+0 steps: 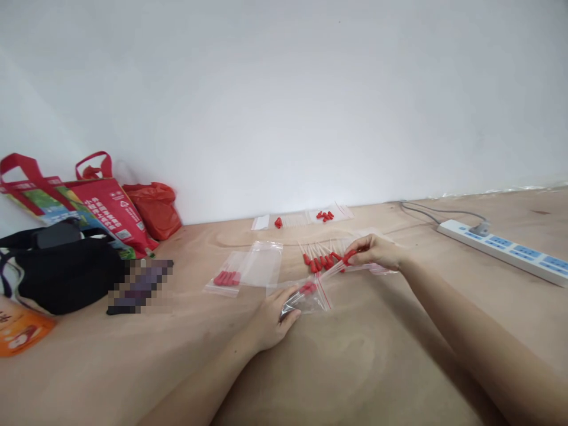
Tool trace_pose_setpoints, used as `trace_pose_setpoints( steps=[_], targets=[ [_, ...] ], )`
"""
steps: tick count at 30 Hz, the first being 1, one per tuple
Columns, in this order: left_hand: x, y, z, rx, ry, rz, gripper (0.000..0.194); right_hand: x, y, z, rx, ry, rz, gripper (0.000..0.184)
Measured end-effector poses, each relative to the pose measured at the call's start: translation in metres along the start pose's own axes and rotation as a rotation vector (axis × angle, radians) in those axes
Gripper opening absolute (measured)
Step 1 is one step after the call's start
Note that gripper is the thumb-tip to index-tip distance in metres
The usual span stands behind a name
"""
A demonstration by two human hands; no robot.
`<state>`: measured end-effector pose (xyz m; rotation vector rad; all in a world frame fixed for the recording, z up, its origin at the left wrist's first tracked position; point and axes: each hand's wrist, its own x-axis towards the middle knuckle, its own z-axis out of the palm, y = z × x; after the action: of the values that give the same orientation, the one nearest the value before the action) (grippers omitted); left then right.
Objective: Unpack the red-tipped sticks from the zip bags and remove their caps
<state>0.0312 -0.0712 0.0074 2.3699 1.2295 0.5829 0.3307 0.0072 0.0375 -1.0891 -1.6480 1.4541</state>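
Note:
My left hand [276,316] is closed on the side of a clear zip bag [322,303]; several red pieces [307,287] show inside it. To the right, my right hand [377,251] pinches a red-tipped stick [349,257] just above the bag's open-looking end. A row of pale sticks with red tips [314,264] lies on the table beside these fingers, partly hidden by the hand. Left of my left hand, another clear zip bag [227,290] lies flat with red pieces in it, next to a clear bag [264,266] with nothing visible inside.
Along the wall lie more clear bags with red pieces [325,216] and pale sticks [297,220]. A power strip [510,245] with a plugged-in grey cable is at right. Shopping bags [110,210], a red plastic bag [155,207], a black bag [66,272] and an orange packet [22,325] crowd the left.

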Motion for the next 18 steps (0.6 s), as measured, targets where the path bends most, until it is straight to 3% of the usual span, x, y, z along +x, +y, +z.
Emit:
trace_pose_setpoints(
  steps=[3,5,9,11,14,18],
  targets=[
    [0.001,0.000,0.000,-0.012,-0.003,0.028,0.042,0.006,-0.009,-0.007,0.033,0.148,-0.041,0.022],
    [0.001,0.000,0.000,-0.017,0.002,0.045,0.040,0.016,-0.014,0.002,0.010,0.239,-0.115,0.022],
    [0.001,0.000,0.000,-0.009,0.015,0.052,0.037,0.043,-0.016,0.044,-0.169,0.434,-0.310,0.017],
    [0.001,0.000,0.000,-0.007,0.016,0.053,0.037,0.054,-0.012,0.068,-0.437,0.506,-0.345,0.015],
    [0.001,-0.001,0.001,-0.007,0.016,0.059,0.037,0.064,-0.005,0.095,-0.919,0.351,-0.367,0.021],
    [0.001,-0.003,0.002,-0.003,0.018,0.066,0.036,0.069,-0.002,0.110,-1.093,0.182,-0.344,0.019]
  ],
)
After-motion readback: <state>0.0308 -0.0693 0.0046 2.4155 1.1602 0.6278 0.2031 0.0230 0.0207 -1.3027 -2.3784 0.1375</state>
